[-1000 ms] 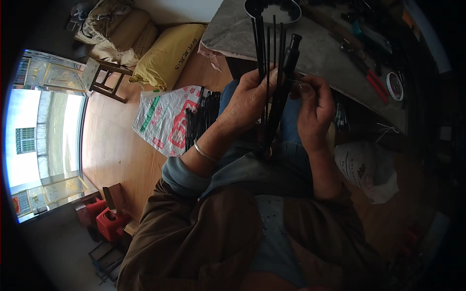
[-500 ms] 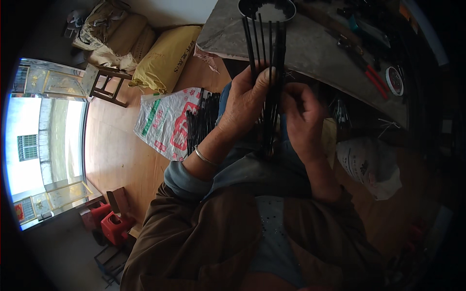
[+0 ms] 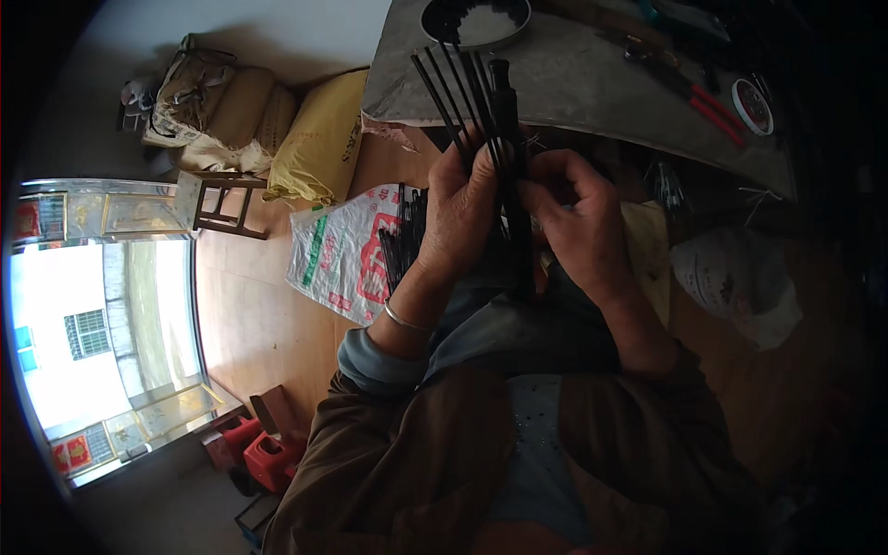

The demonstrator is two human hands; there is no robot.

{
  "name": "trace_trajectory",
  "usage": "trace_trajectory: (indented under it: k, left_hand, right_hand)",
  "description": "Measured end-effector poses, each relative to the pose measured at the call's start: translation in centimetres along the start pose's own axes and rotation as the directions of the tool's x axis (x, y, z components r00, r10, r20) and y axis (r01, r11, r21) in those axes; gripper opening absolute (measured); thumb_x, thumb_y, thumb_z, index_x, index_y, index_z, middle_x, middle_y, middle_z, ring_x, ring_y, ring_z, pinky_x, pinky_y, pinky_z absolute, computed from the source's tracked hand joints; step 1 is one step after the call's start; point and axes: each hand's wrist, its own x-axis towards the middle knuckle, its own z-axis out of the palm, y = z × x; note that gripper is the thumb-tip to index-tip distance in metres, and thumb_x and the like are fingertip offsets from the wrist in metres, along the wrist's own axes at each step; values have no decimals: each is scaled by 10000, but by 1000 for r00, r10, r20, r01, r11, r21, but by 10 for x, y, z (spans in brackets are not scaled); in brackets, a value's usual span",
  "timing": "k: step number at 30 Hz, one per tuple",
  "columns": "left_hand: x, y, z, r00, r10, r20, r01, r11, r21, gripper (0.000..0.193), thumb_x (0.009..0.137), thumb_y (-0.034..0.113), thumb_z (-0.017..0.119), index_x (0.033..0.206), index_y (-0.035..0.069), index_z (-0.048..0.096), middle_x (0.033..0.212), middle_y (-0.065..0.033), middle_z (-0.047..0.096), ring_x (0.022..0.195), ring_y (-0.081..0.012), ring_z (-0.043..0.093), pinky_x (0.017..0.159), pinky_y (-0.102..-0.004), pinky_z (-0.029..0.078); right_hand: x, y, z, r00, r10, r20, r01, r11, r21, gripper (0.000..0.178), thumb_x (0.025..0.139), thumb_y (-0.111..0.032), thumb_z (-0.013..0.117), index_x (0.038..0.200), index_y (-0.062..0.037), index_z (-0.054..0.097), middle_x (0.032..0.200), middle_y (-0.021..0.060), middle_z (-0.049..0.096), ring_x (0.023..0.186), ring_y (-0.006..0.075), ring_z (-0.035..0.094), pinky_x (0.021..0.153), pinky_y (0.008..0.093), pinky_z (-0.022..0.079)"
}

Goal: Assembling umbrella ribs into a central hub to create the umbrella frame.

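Observation:
In front of my lap, my left hand point(image 3: 460, 217) is closed around a bundle of thin black rods point(image 3: 479, 97), which looks like a folded umbrella frame. Several rods fan out above the thumb, leaning left. A thicker black shaft point(image 3: 503, 102) with a knobbed end stands along their right side. My right hand point(image 3: 587, 222) is at the bundle's right side, its fingers curled and its thumb pressed toward the shaft. Anything small in that pinch is hidden. More black rods point(image 3: 404, 236) lie in a pile on a printed white sack point(image 3: 333, 254), left of my knees.
A grey table point(image 3: 573, 92) stands ahead, bearing a dark-rimmed bowl point(image 3: 490, 39) of white stuff, red-handled pliers point(image 3: 712, 113) and a small round tin point(image 3: 752, 106). Full sacks point(image 3: 319, 139) and a wooden stool point(image 3: 231, 205) stand left. A plastic bag point(image 3: 740, 287) lies right.
My head view has turned slightly. The rods now tilt further left, and the knobbed shaft shows apart from them. My right thumb has stretched toward the bundle; my left hand keeps its hold.

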Motion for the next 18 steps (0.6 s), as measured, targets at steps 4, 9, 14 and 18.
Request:
trace_trajectory:
  k: [4, 9, 14, 18]
  left_hand:
    - [-3, 2, 2, 1000, -11, -8, 12, 999, 33, 280, 973, 260, 519, 1105, 19, 570, 939, 2, 613, 836, -56, 536, 735, -206, 451]
    - [-1, 1, 2, 999, 12, 32, -11, 1000, -17, 322, 974, 293, 509, 1136, 23, 574, 986, -18, 619, 881, -74, 553, 774, -222, 459]
    - [0, 1, 0, 997, -18, 77, 22, 999, -40, 351, 979, 326, 487, 1147, 33, 581, 1013, -16, 623, 896, -85, 565, 792, -235, 463]
    - [-2, 7, 0, 995, -24, 100, 25, 1000, -7, 350, 988, 324, 463, 1145, 35, 582, 1013, -12, 624, 900, -85, 569, 796, -237, 460]
  right_hand:
    - [3, 3, -8, 984, 111, 138, -126, 987, 103, 150, 802, -90, 700, 875, -16, 592, 743, 8, 592, 670, 51, 534, 586, 212, 437]
    - [3, 9, -5, 989, 77, 126, -99, 980, 175, 152, 803, -97, 695, 869, -17, 583, 720, -6, 573, 658, 44, 519, 576, 205, 423]
    - [0, 9, -7, 994, 8, 108, -24, 989, 144, 153, 824, -109, 692, 875, -24, 576, 716, -18, 556, 663, 38, 506, 592, 194, 416]
    - [2, 3, -11, 996, 10, 90, -42, 933, 358, 142, 873, -129, 661, 932, -29, 578, 771, -21, 564, 704, 31, 504, 618, 185, 411]
